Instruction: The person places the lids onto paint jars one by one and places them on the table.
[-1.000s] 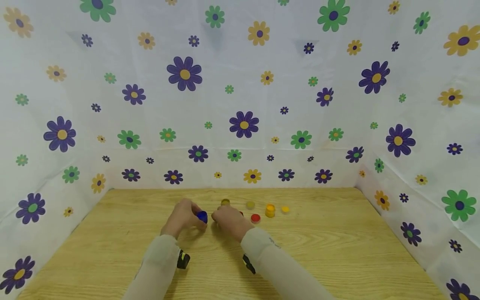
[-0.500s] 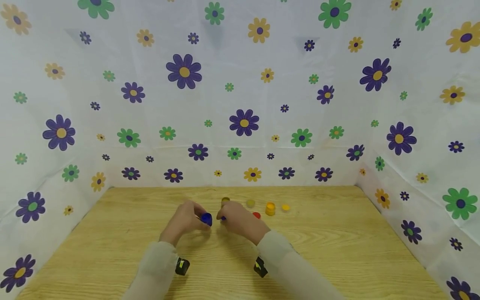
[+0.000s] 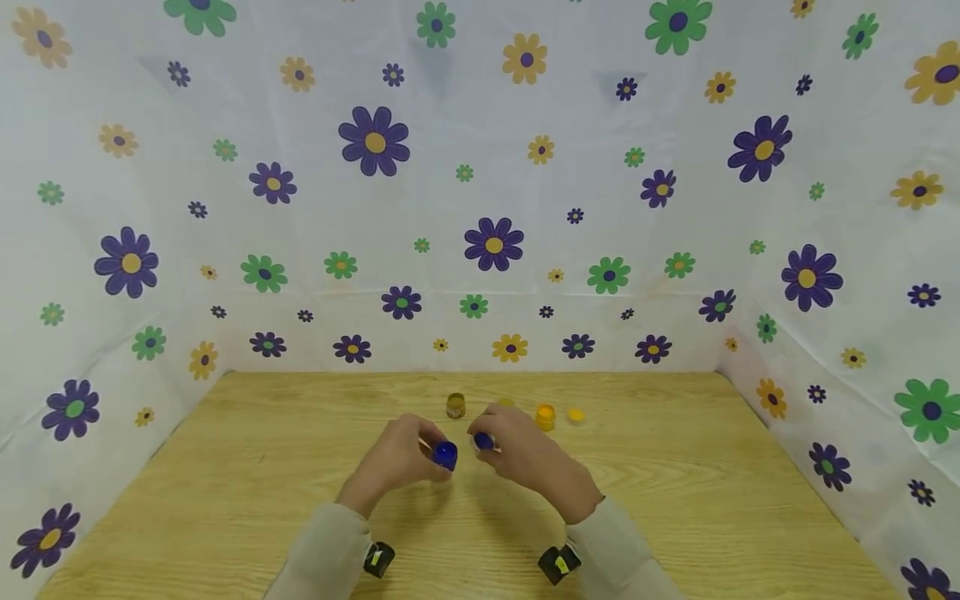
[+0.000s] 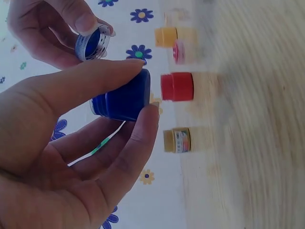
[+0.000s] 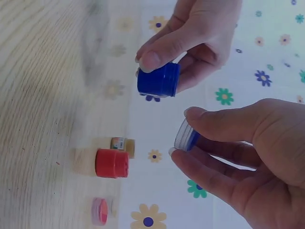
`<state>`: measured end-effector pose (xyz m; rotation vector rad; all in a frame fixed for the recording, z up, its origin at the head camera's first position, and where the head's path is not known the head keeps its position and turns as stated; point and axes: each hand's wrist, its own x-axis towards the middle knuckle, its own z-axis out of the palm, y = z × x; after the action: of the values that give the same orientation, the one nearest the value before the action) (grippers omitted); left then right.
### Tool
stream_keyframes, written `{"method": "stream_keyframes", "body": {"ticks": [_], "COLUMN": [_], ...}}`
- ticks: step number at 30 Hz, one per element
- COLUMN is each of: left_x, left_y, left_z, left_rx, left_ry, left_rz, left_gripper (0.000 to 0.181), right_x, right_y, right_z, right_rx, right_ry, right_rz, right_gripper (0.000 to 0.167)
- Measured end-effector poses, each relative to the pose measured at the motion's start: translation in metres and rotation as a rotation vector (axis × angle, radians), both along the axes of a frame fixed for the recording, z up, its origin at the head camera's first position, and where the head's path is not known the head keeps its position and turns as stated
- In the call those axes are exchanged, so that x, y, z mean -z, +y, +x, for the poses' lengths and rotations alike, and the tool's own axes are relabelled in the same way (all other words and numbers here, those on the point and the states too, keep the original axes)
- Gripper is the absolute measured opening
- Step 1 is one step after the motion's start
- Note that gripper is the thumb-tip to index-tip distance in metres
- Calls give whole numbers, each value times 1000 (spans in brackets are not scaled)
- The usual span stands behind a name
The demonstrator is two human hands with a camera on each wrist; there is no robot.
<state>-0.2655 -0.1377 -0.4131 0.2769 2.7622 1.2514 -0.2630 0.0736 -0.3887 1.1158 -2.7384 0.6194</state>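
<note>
The left hand [image 3: 397,454] is gripping the blue jar [image 4: 126,98] between thumb and fingertips, and the jar is hanging above the table [image 3: 225,500] with its mouth uncovered. Just to the right of the blue jar, the right hand [image 3: 525,446] is pinching a lid [image 5: 183,136] with a pale rim and blue inside; jar and lid are staying apart. Beyond the blue jar, an ochre jar [image 3: 456,406] is standing on the table. Farther to the right of the blue jar, a red jar [image 5: 108,163], a red lid [image 5: 100,211], an orange jar [image 3: 545,417] and an orange lid [image 3: 576,415] are resting. How full the blue jar is, the head view is leaving unclear.

The main risk seems to be lying in the grip: the fingers are bearing on smooth, tapering sides, so a squeeze too near the base could be sending the jar slipping. If it is holding anything runny, more tilt could be causing a spill. The lid, pinched by its edge, could be twisting loose.
</note>
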Motion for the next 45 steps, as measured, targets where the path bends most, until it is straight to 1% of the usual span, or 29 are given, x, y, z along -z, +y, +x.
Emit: {"method": "stream_keyframes", "body": {"ticks": [2,4,9,14,18,25,32,41,45], "left_x": [-2,-2,-1,3,4,2,1,0,0], "left_y": [3,5,12,19,23,27,29,32,33], "left_z": [4,9,21,28,30,33,34,36,36], "left_rx": [21,46,108,158,175,190,196,224,236], "left_ry": [7,14,13,8,15,27,29,45,53], "left_rz": [5,10,32,49,65,66,70,87,89], "left_gripper": [34,33,31,29,29,30,30,27,25], "right_x": [-2,-3,-4,-5,-6,-6,-4,-4,-6], "right_y": [5,9,15,19,24,28,26,23,23], "right_z": [5,10,18,23,25,25,26,29,30], "right_rx": [-18,-34,-66,-93,-93,-86,-103,-109,-111], "right_ry": [15,6,-48,-99,-118,-137,-156,-130,-119], "right_rz": [-19,-37,-69,-106,-124,-138,-135,-146,-125], "right_gripper": [16,16,18,19,19,26,22,21,20]}}
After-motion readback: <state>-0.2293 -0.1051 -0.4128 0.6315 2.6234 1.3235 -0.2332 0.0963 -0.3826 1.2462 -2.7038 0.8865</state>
